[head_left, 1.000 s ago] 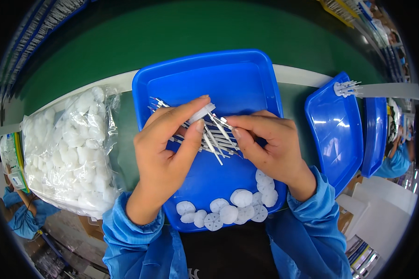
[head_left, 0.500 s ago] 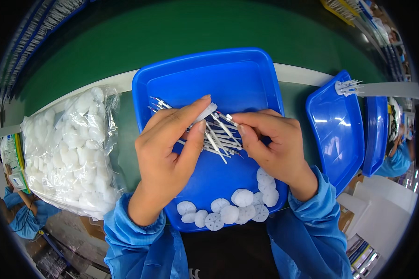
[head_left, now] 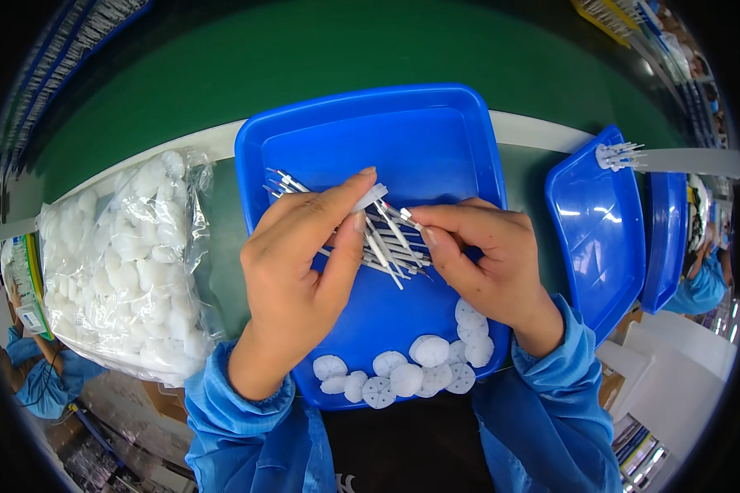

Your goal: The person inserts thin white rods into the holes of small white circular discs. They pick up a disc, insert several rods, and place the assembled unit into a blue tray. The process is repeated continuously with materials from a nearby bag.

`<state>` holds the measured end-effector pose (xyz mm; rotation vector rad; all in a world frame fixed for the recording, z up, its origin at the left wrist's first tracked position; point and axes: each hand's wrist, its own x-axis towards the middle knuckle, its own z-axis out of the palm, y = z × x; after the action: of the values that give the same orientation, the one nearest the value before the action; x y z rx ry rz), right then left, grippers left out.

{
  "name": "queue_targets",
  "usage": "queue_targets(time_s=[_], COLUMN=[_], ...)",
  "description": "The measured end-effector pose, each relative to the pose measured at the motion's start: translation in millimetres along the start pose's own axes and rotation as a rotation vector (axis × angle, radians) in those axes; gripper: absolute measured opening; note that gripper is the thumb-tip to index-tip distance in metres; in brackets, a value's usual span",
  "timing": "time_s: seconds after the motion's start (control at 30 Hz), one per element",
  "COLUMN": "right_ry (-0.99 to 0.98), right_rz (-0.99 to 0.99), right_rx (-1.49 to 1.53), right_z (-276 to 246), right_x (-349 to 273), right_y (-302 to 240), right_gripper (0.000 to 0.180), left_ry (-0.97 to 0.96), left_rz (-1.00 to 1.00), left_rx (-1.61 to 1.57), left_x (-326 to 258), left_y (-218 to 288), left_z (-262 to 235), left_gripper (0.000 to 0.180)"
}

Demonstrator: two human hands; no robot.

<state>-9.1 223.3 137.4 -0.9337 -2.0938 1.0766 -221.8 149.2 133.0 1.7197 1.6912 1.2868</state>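
At the left of the frame, a clear plastic bag of white round foam pieces (head_left: 119, 263) lies on the green surface (head_left: 222, 74).

Centre-left, the left hand (head_left: 300, 271) pinches one small white foam disc (head_left: 371, 197) between thumb and forefinger above the large blue plastic tray (head_left: 370, 131). Compared with the frame one second earlier, this hand has kept its pinch, and the disc sits at nearly the same place.

Centre, a loose heap of thin white pins with red-marked tips (head_left: 386, 242) lies in the tray.

Centre-right, the right hand (head_left: 485, 255) pinches one pin from the heap; its tip now points closer to the disc than before, which suggests that pin and disc are being brought together. The contact point is too small to resolve.

Lower centre, a row of finished-looking white discs (head_left: 411, 370) lies along the tray's near edge.

At the right, stacked empty blue trays (head_left: 600, 230) are cut off by the frame rim; a small white pronged part (head_left: 617, 154) rests above them, detail unclear.
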Motion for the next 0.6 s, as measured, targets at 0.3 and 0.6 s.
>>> queue_targets(time_s=[0.3,0.6], right_ry=[0.046,0.143], right_rz=[-0.014,-0.199], right_rx=[-0.048,-0.429], right_z=[6.7,8.6], right_x=[2.2,3.2], right_y=[2.5,0.5], right_gripper=[0.018,0.015], left_ry=[-0.045,-0.033], left_rz=[-0.025,0.156], left_rx=[-0.009,0.113], left_x=[0.0,-3.1], left_y=[5.7,5.0], left_z=[1.2,4.9], left_gripper=[0.034,0.039])
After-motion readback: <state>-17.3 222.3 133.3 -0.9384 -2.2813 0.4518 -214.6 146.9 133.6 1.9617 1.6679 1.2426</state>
